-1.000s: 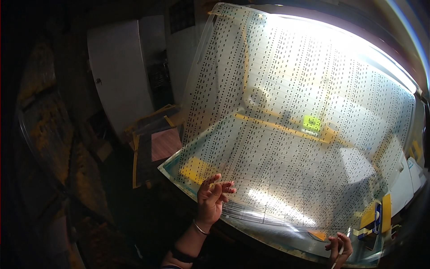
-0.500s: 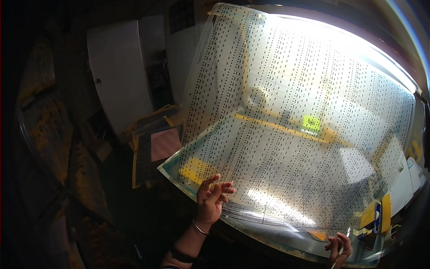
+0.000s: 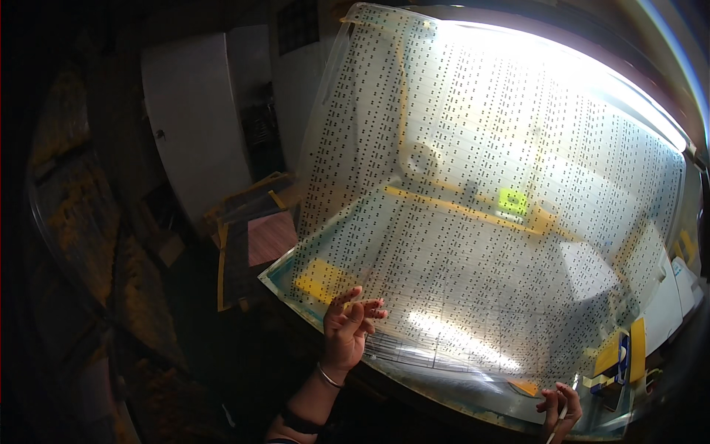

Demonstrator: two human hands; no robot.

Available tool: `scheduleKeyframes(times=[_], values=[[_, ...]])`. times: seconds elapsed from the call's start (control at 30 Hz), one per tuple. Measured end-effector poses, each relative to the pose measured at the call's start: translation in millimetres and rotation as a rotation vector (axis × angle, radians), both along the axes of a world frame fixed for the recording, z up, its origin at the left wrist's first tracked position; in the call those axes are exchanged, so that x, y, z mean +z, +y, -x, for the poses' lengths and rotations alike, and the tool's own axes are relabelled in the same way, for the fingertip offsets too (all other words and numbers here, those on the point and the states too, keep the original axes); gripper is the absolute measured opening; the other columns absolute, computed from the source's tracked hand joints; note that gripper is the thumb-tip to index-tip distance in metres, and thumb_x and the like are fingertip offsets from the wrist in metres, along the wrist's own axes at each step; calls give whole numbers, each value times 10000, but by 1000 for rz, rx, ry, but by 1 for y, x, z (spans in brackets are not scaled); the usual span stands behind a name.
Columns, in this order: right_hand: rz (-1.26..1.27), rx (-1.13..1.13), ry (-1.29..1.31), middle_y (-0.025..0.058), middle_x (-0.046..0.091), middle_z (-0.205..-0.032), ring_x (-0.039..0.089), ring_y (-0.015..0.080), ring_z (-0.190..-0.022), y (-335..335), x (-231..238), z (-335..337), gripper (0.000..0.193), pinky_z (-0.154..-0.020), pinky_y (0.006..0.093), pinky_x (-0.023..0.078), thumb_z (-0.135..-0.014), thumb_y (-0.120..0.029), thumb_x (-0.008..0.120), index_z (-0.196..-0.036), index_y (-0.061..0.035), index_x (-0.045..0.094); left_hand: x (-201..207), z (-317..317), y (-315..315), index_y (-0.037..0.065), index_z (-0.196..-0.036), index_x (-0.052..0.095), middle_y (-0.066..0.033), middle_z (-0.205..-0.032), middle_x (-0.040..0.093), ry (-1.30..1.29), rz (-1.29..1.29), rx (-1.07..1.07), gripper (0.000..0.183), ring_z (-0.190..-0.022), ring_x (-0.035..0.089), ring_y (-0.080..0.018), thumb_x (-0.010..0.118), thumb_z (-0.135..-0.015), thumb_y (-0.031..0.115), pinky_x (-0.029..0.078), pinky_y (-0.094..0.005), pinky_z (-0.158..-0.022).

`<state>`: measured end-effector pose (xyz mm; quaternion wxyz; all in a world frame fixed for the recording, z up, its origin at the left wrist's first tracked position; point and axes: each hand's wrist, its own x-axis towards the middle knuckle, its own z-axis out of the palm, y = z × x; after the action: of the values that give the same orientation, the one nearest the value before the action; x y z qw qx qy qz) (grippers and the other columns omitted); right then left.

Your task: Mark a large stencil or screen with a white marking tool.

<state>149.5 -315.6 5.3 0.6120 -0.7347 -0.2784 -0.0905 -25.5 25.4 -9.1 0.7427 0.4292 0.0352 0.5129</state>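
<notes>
A large see-through sheet [image 3: 458, 251] covered with rows of small black marks spreads over a glass-topped table [image 3: 355, 370]. At its near left edge is my left hand [image 3: 345, 337], its fingers apart and partly bent. Dark spots show on those fingertips; whether they lie under the sheet or over it I cannot tell. My right hand [image 3: 568, 414], by the near right edge, is closed round a thin pale stick-like tool [image 3: 560, 419], perhaps a pen or fine brush. Its tip is too small to make out.
A lit tube lamp [image 3: 636, 103] glares along the far edge. A blue tape dispenser [image 3: 621, 362] stands near right, by yellow pieces. Yellow [image 3: 322, 280] and bright green [image 3: 512, 201] patches show through the sheet. Framed panels [image 3: 270, 237] lean left of the table; a pale door [image 3: 194, 118] stands behind.
The whole view has shifted very slightly. Both hands keep the same pose and place on the sheet.
</notes>
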Motion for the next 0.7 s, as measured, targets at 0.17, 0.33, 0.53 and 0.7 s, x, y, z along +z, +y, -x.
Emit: scheduleKeyframes(times=[0.17,0.33,0.53,0.7], values=[[-20,-3,37,118,657,-722,575,118,-569,-1,-3,-1,196,-549,239,459,-859,-105,593,-1005,26,608,-1,0,0,126,-1186,495,-141,-984,627,-5,4,0,277,-821,638,-204,496,-909,127,470,-190,-578],[-8,-2,24,121,656,-719,582,122,-574,-1,0,0,206,-553,246,466,-861,-117,595,-1003,31,606,-2,0,1,124,-1190,492,-146,-985,626,3,4,8,280,-821,640,-206,493,-910,128,472,-189,-580],[0,-11,27,120,660,-724,586,125,-574,0,1,1,217,-555,250,469,-859,-133,602,-1002,29,609,-2,0,0,128,-1195,489,-148,-985,626,-6,8,-1,284,-821,640,-206,490,-911,123,474,-191,-586],[-1,-9,21,122,662,-731,587,125,-574,-1,1,0,219,-556,251,471,-861,-140,600,-999,29,610,-1,1,0,130,-1194,490,-147,-988,625,-7,5,-6,284,-822,639,-207,492,-910,122,472,-190,-588]])
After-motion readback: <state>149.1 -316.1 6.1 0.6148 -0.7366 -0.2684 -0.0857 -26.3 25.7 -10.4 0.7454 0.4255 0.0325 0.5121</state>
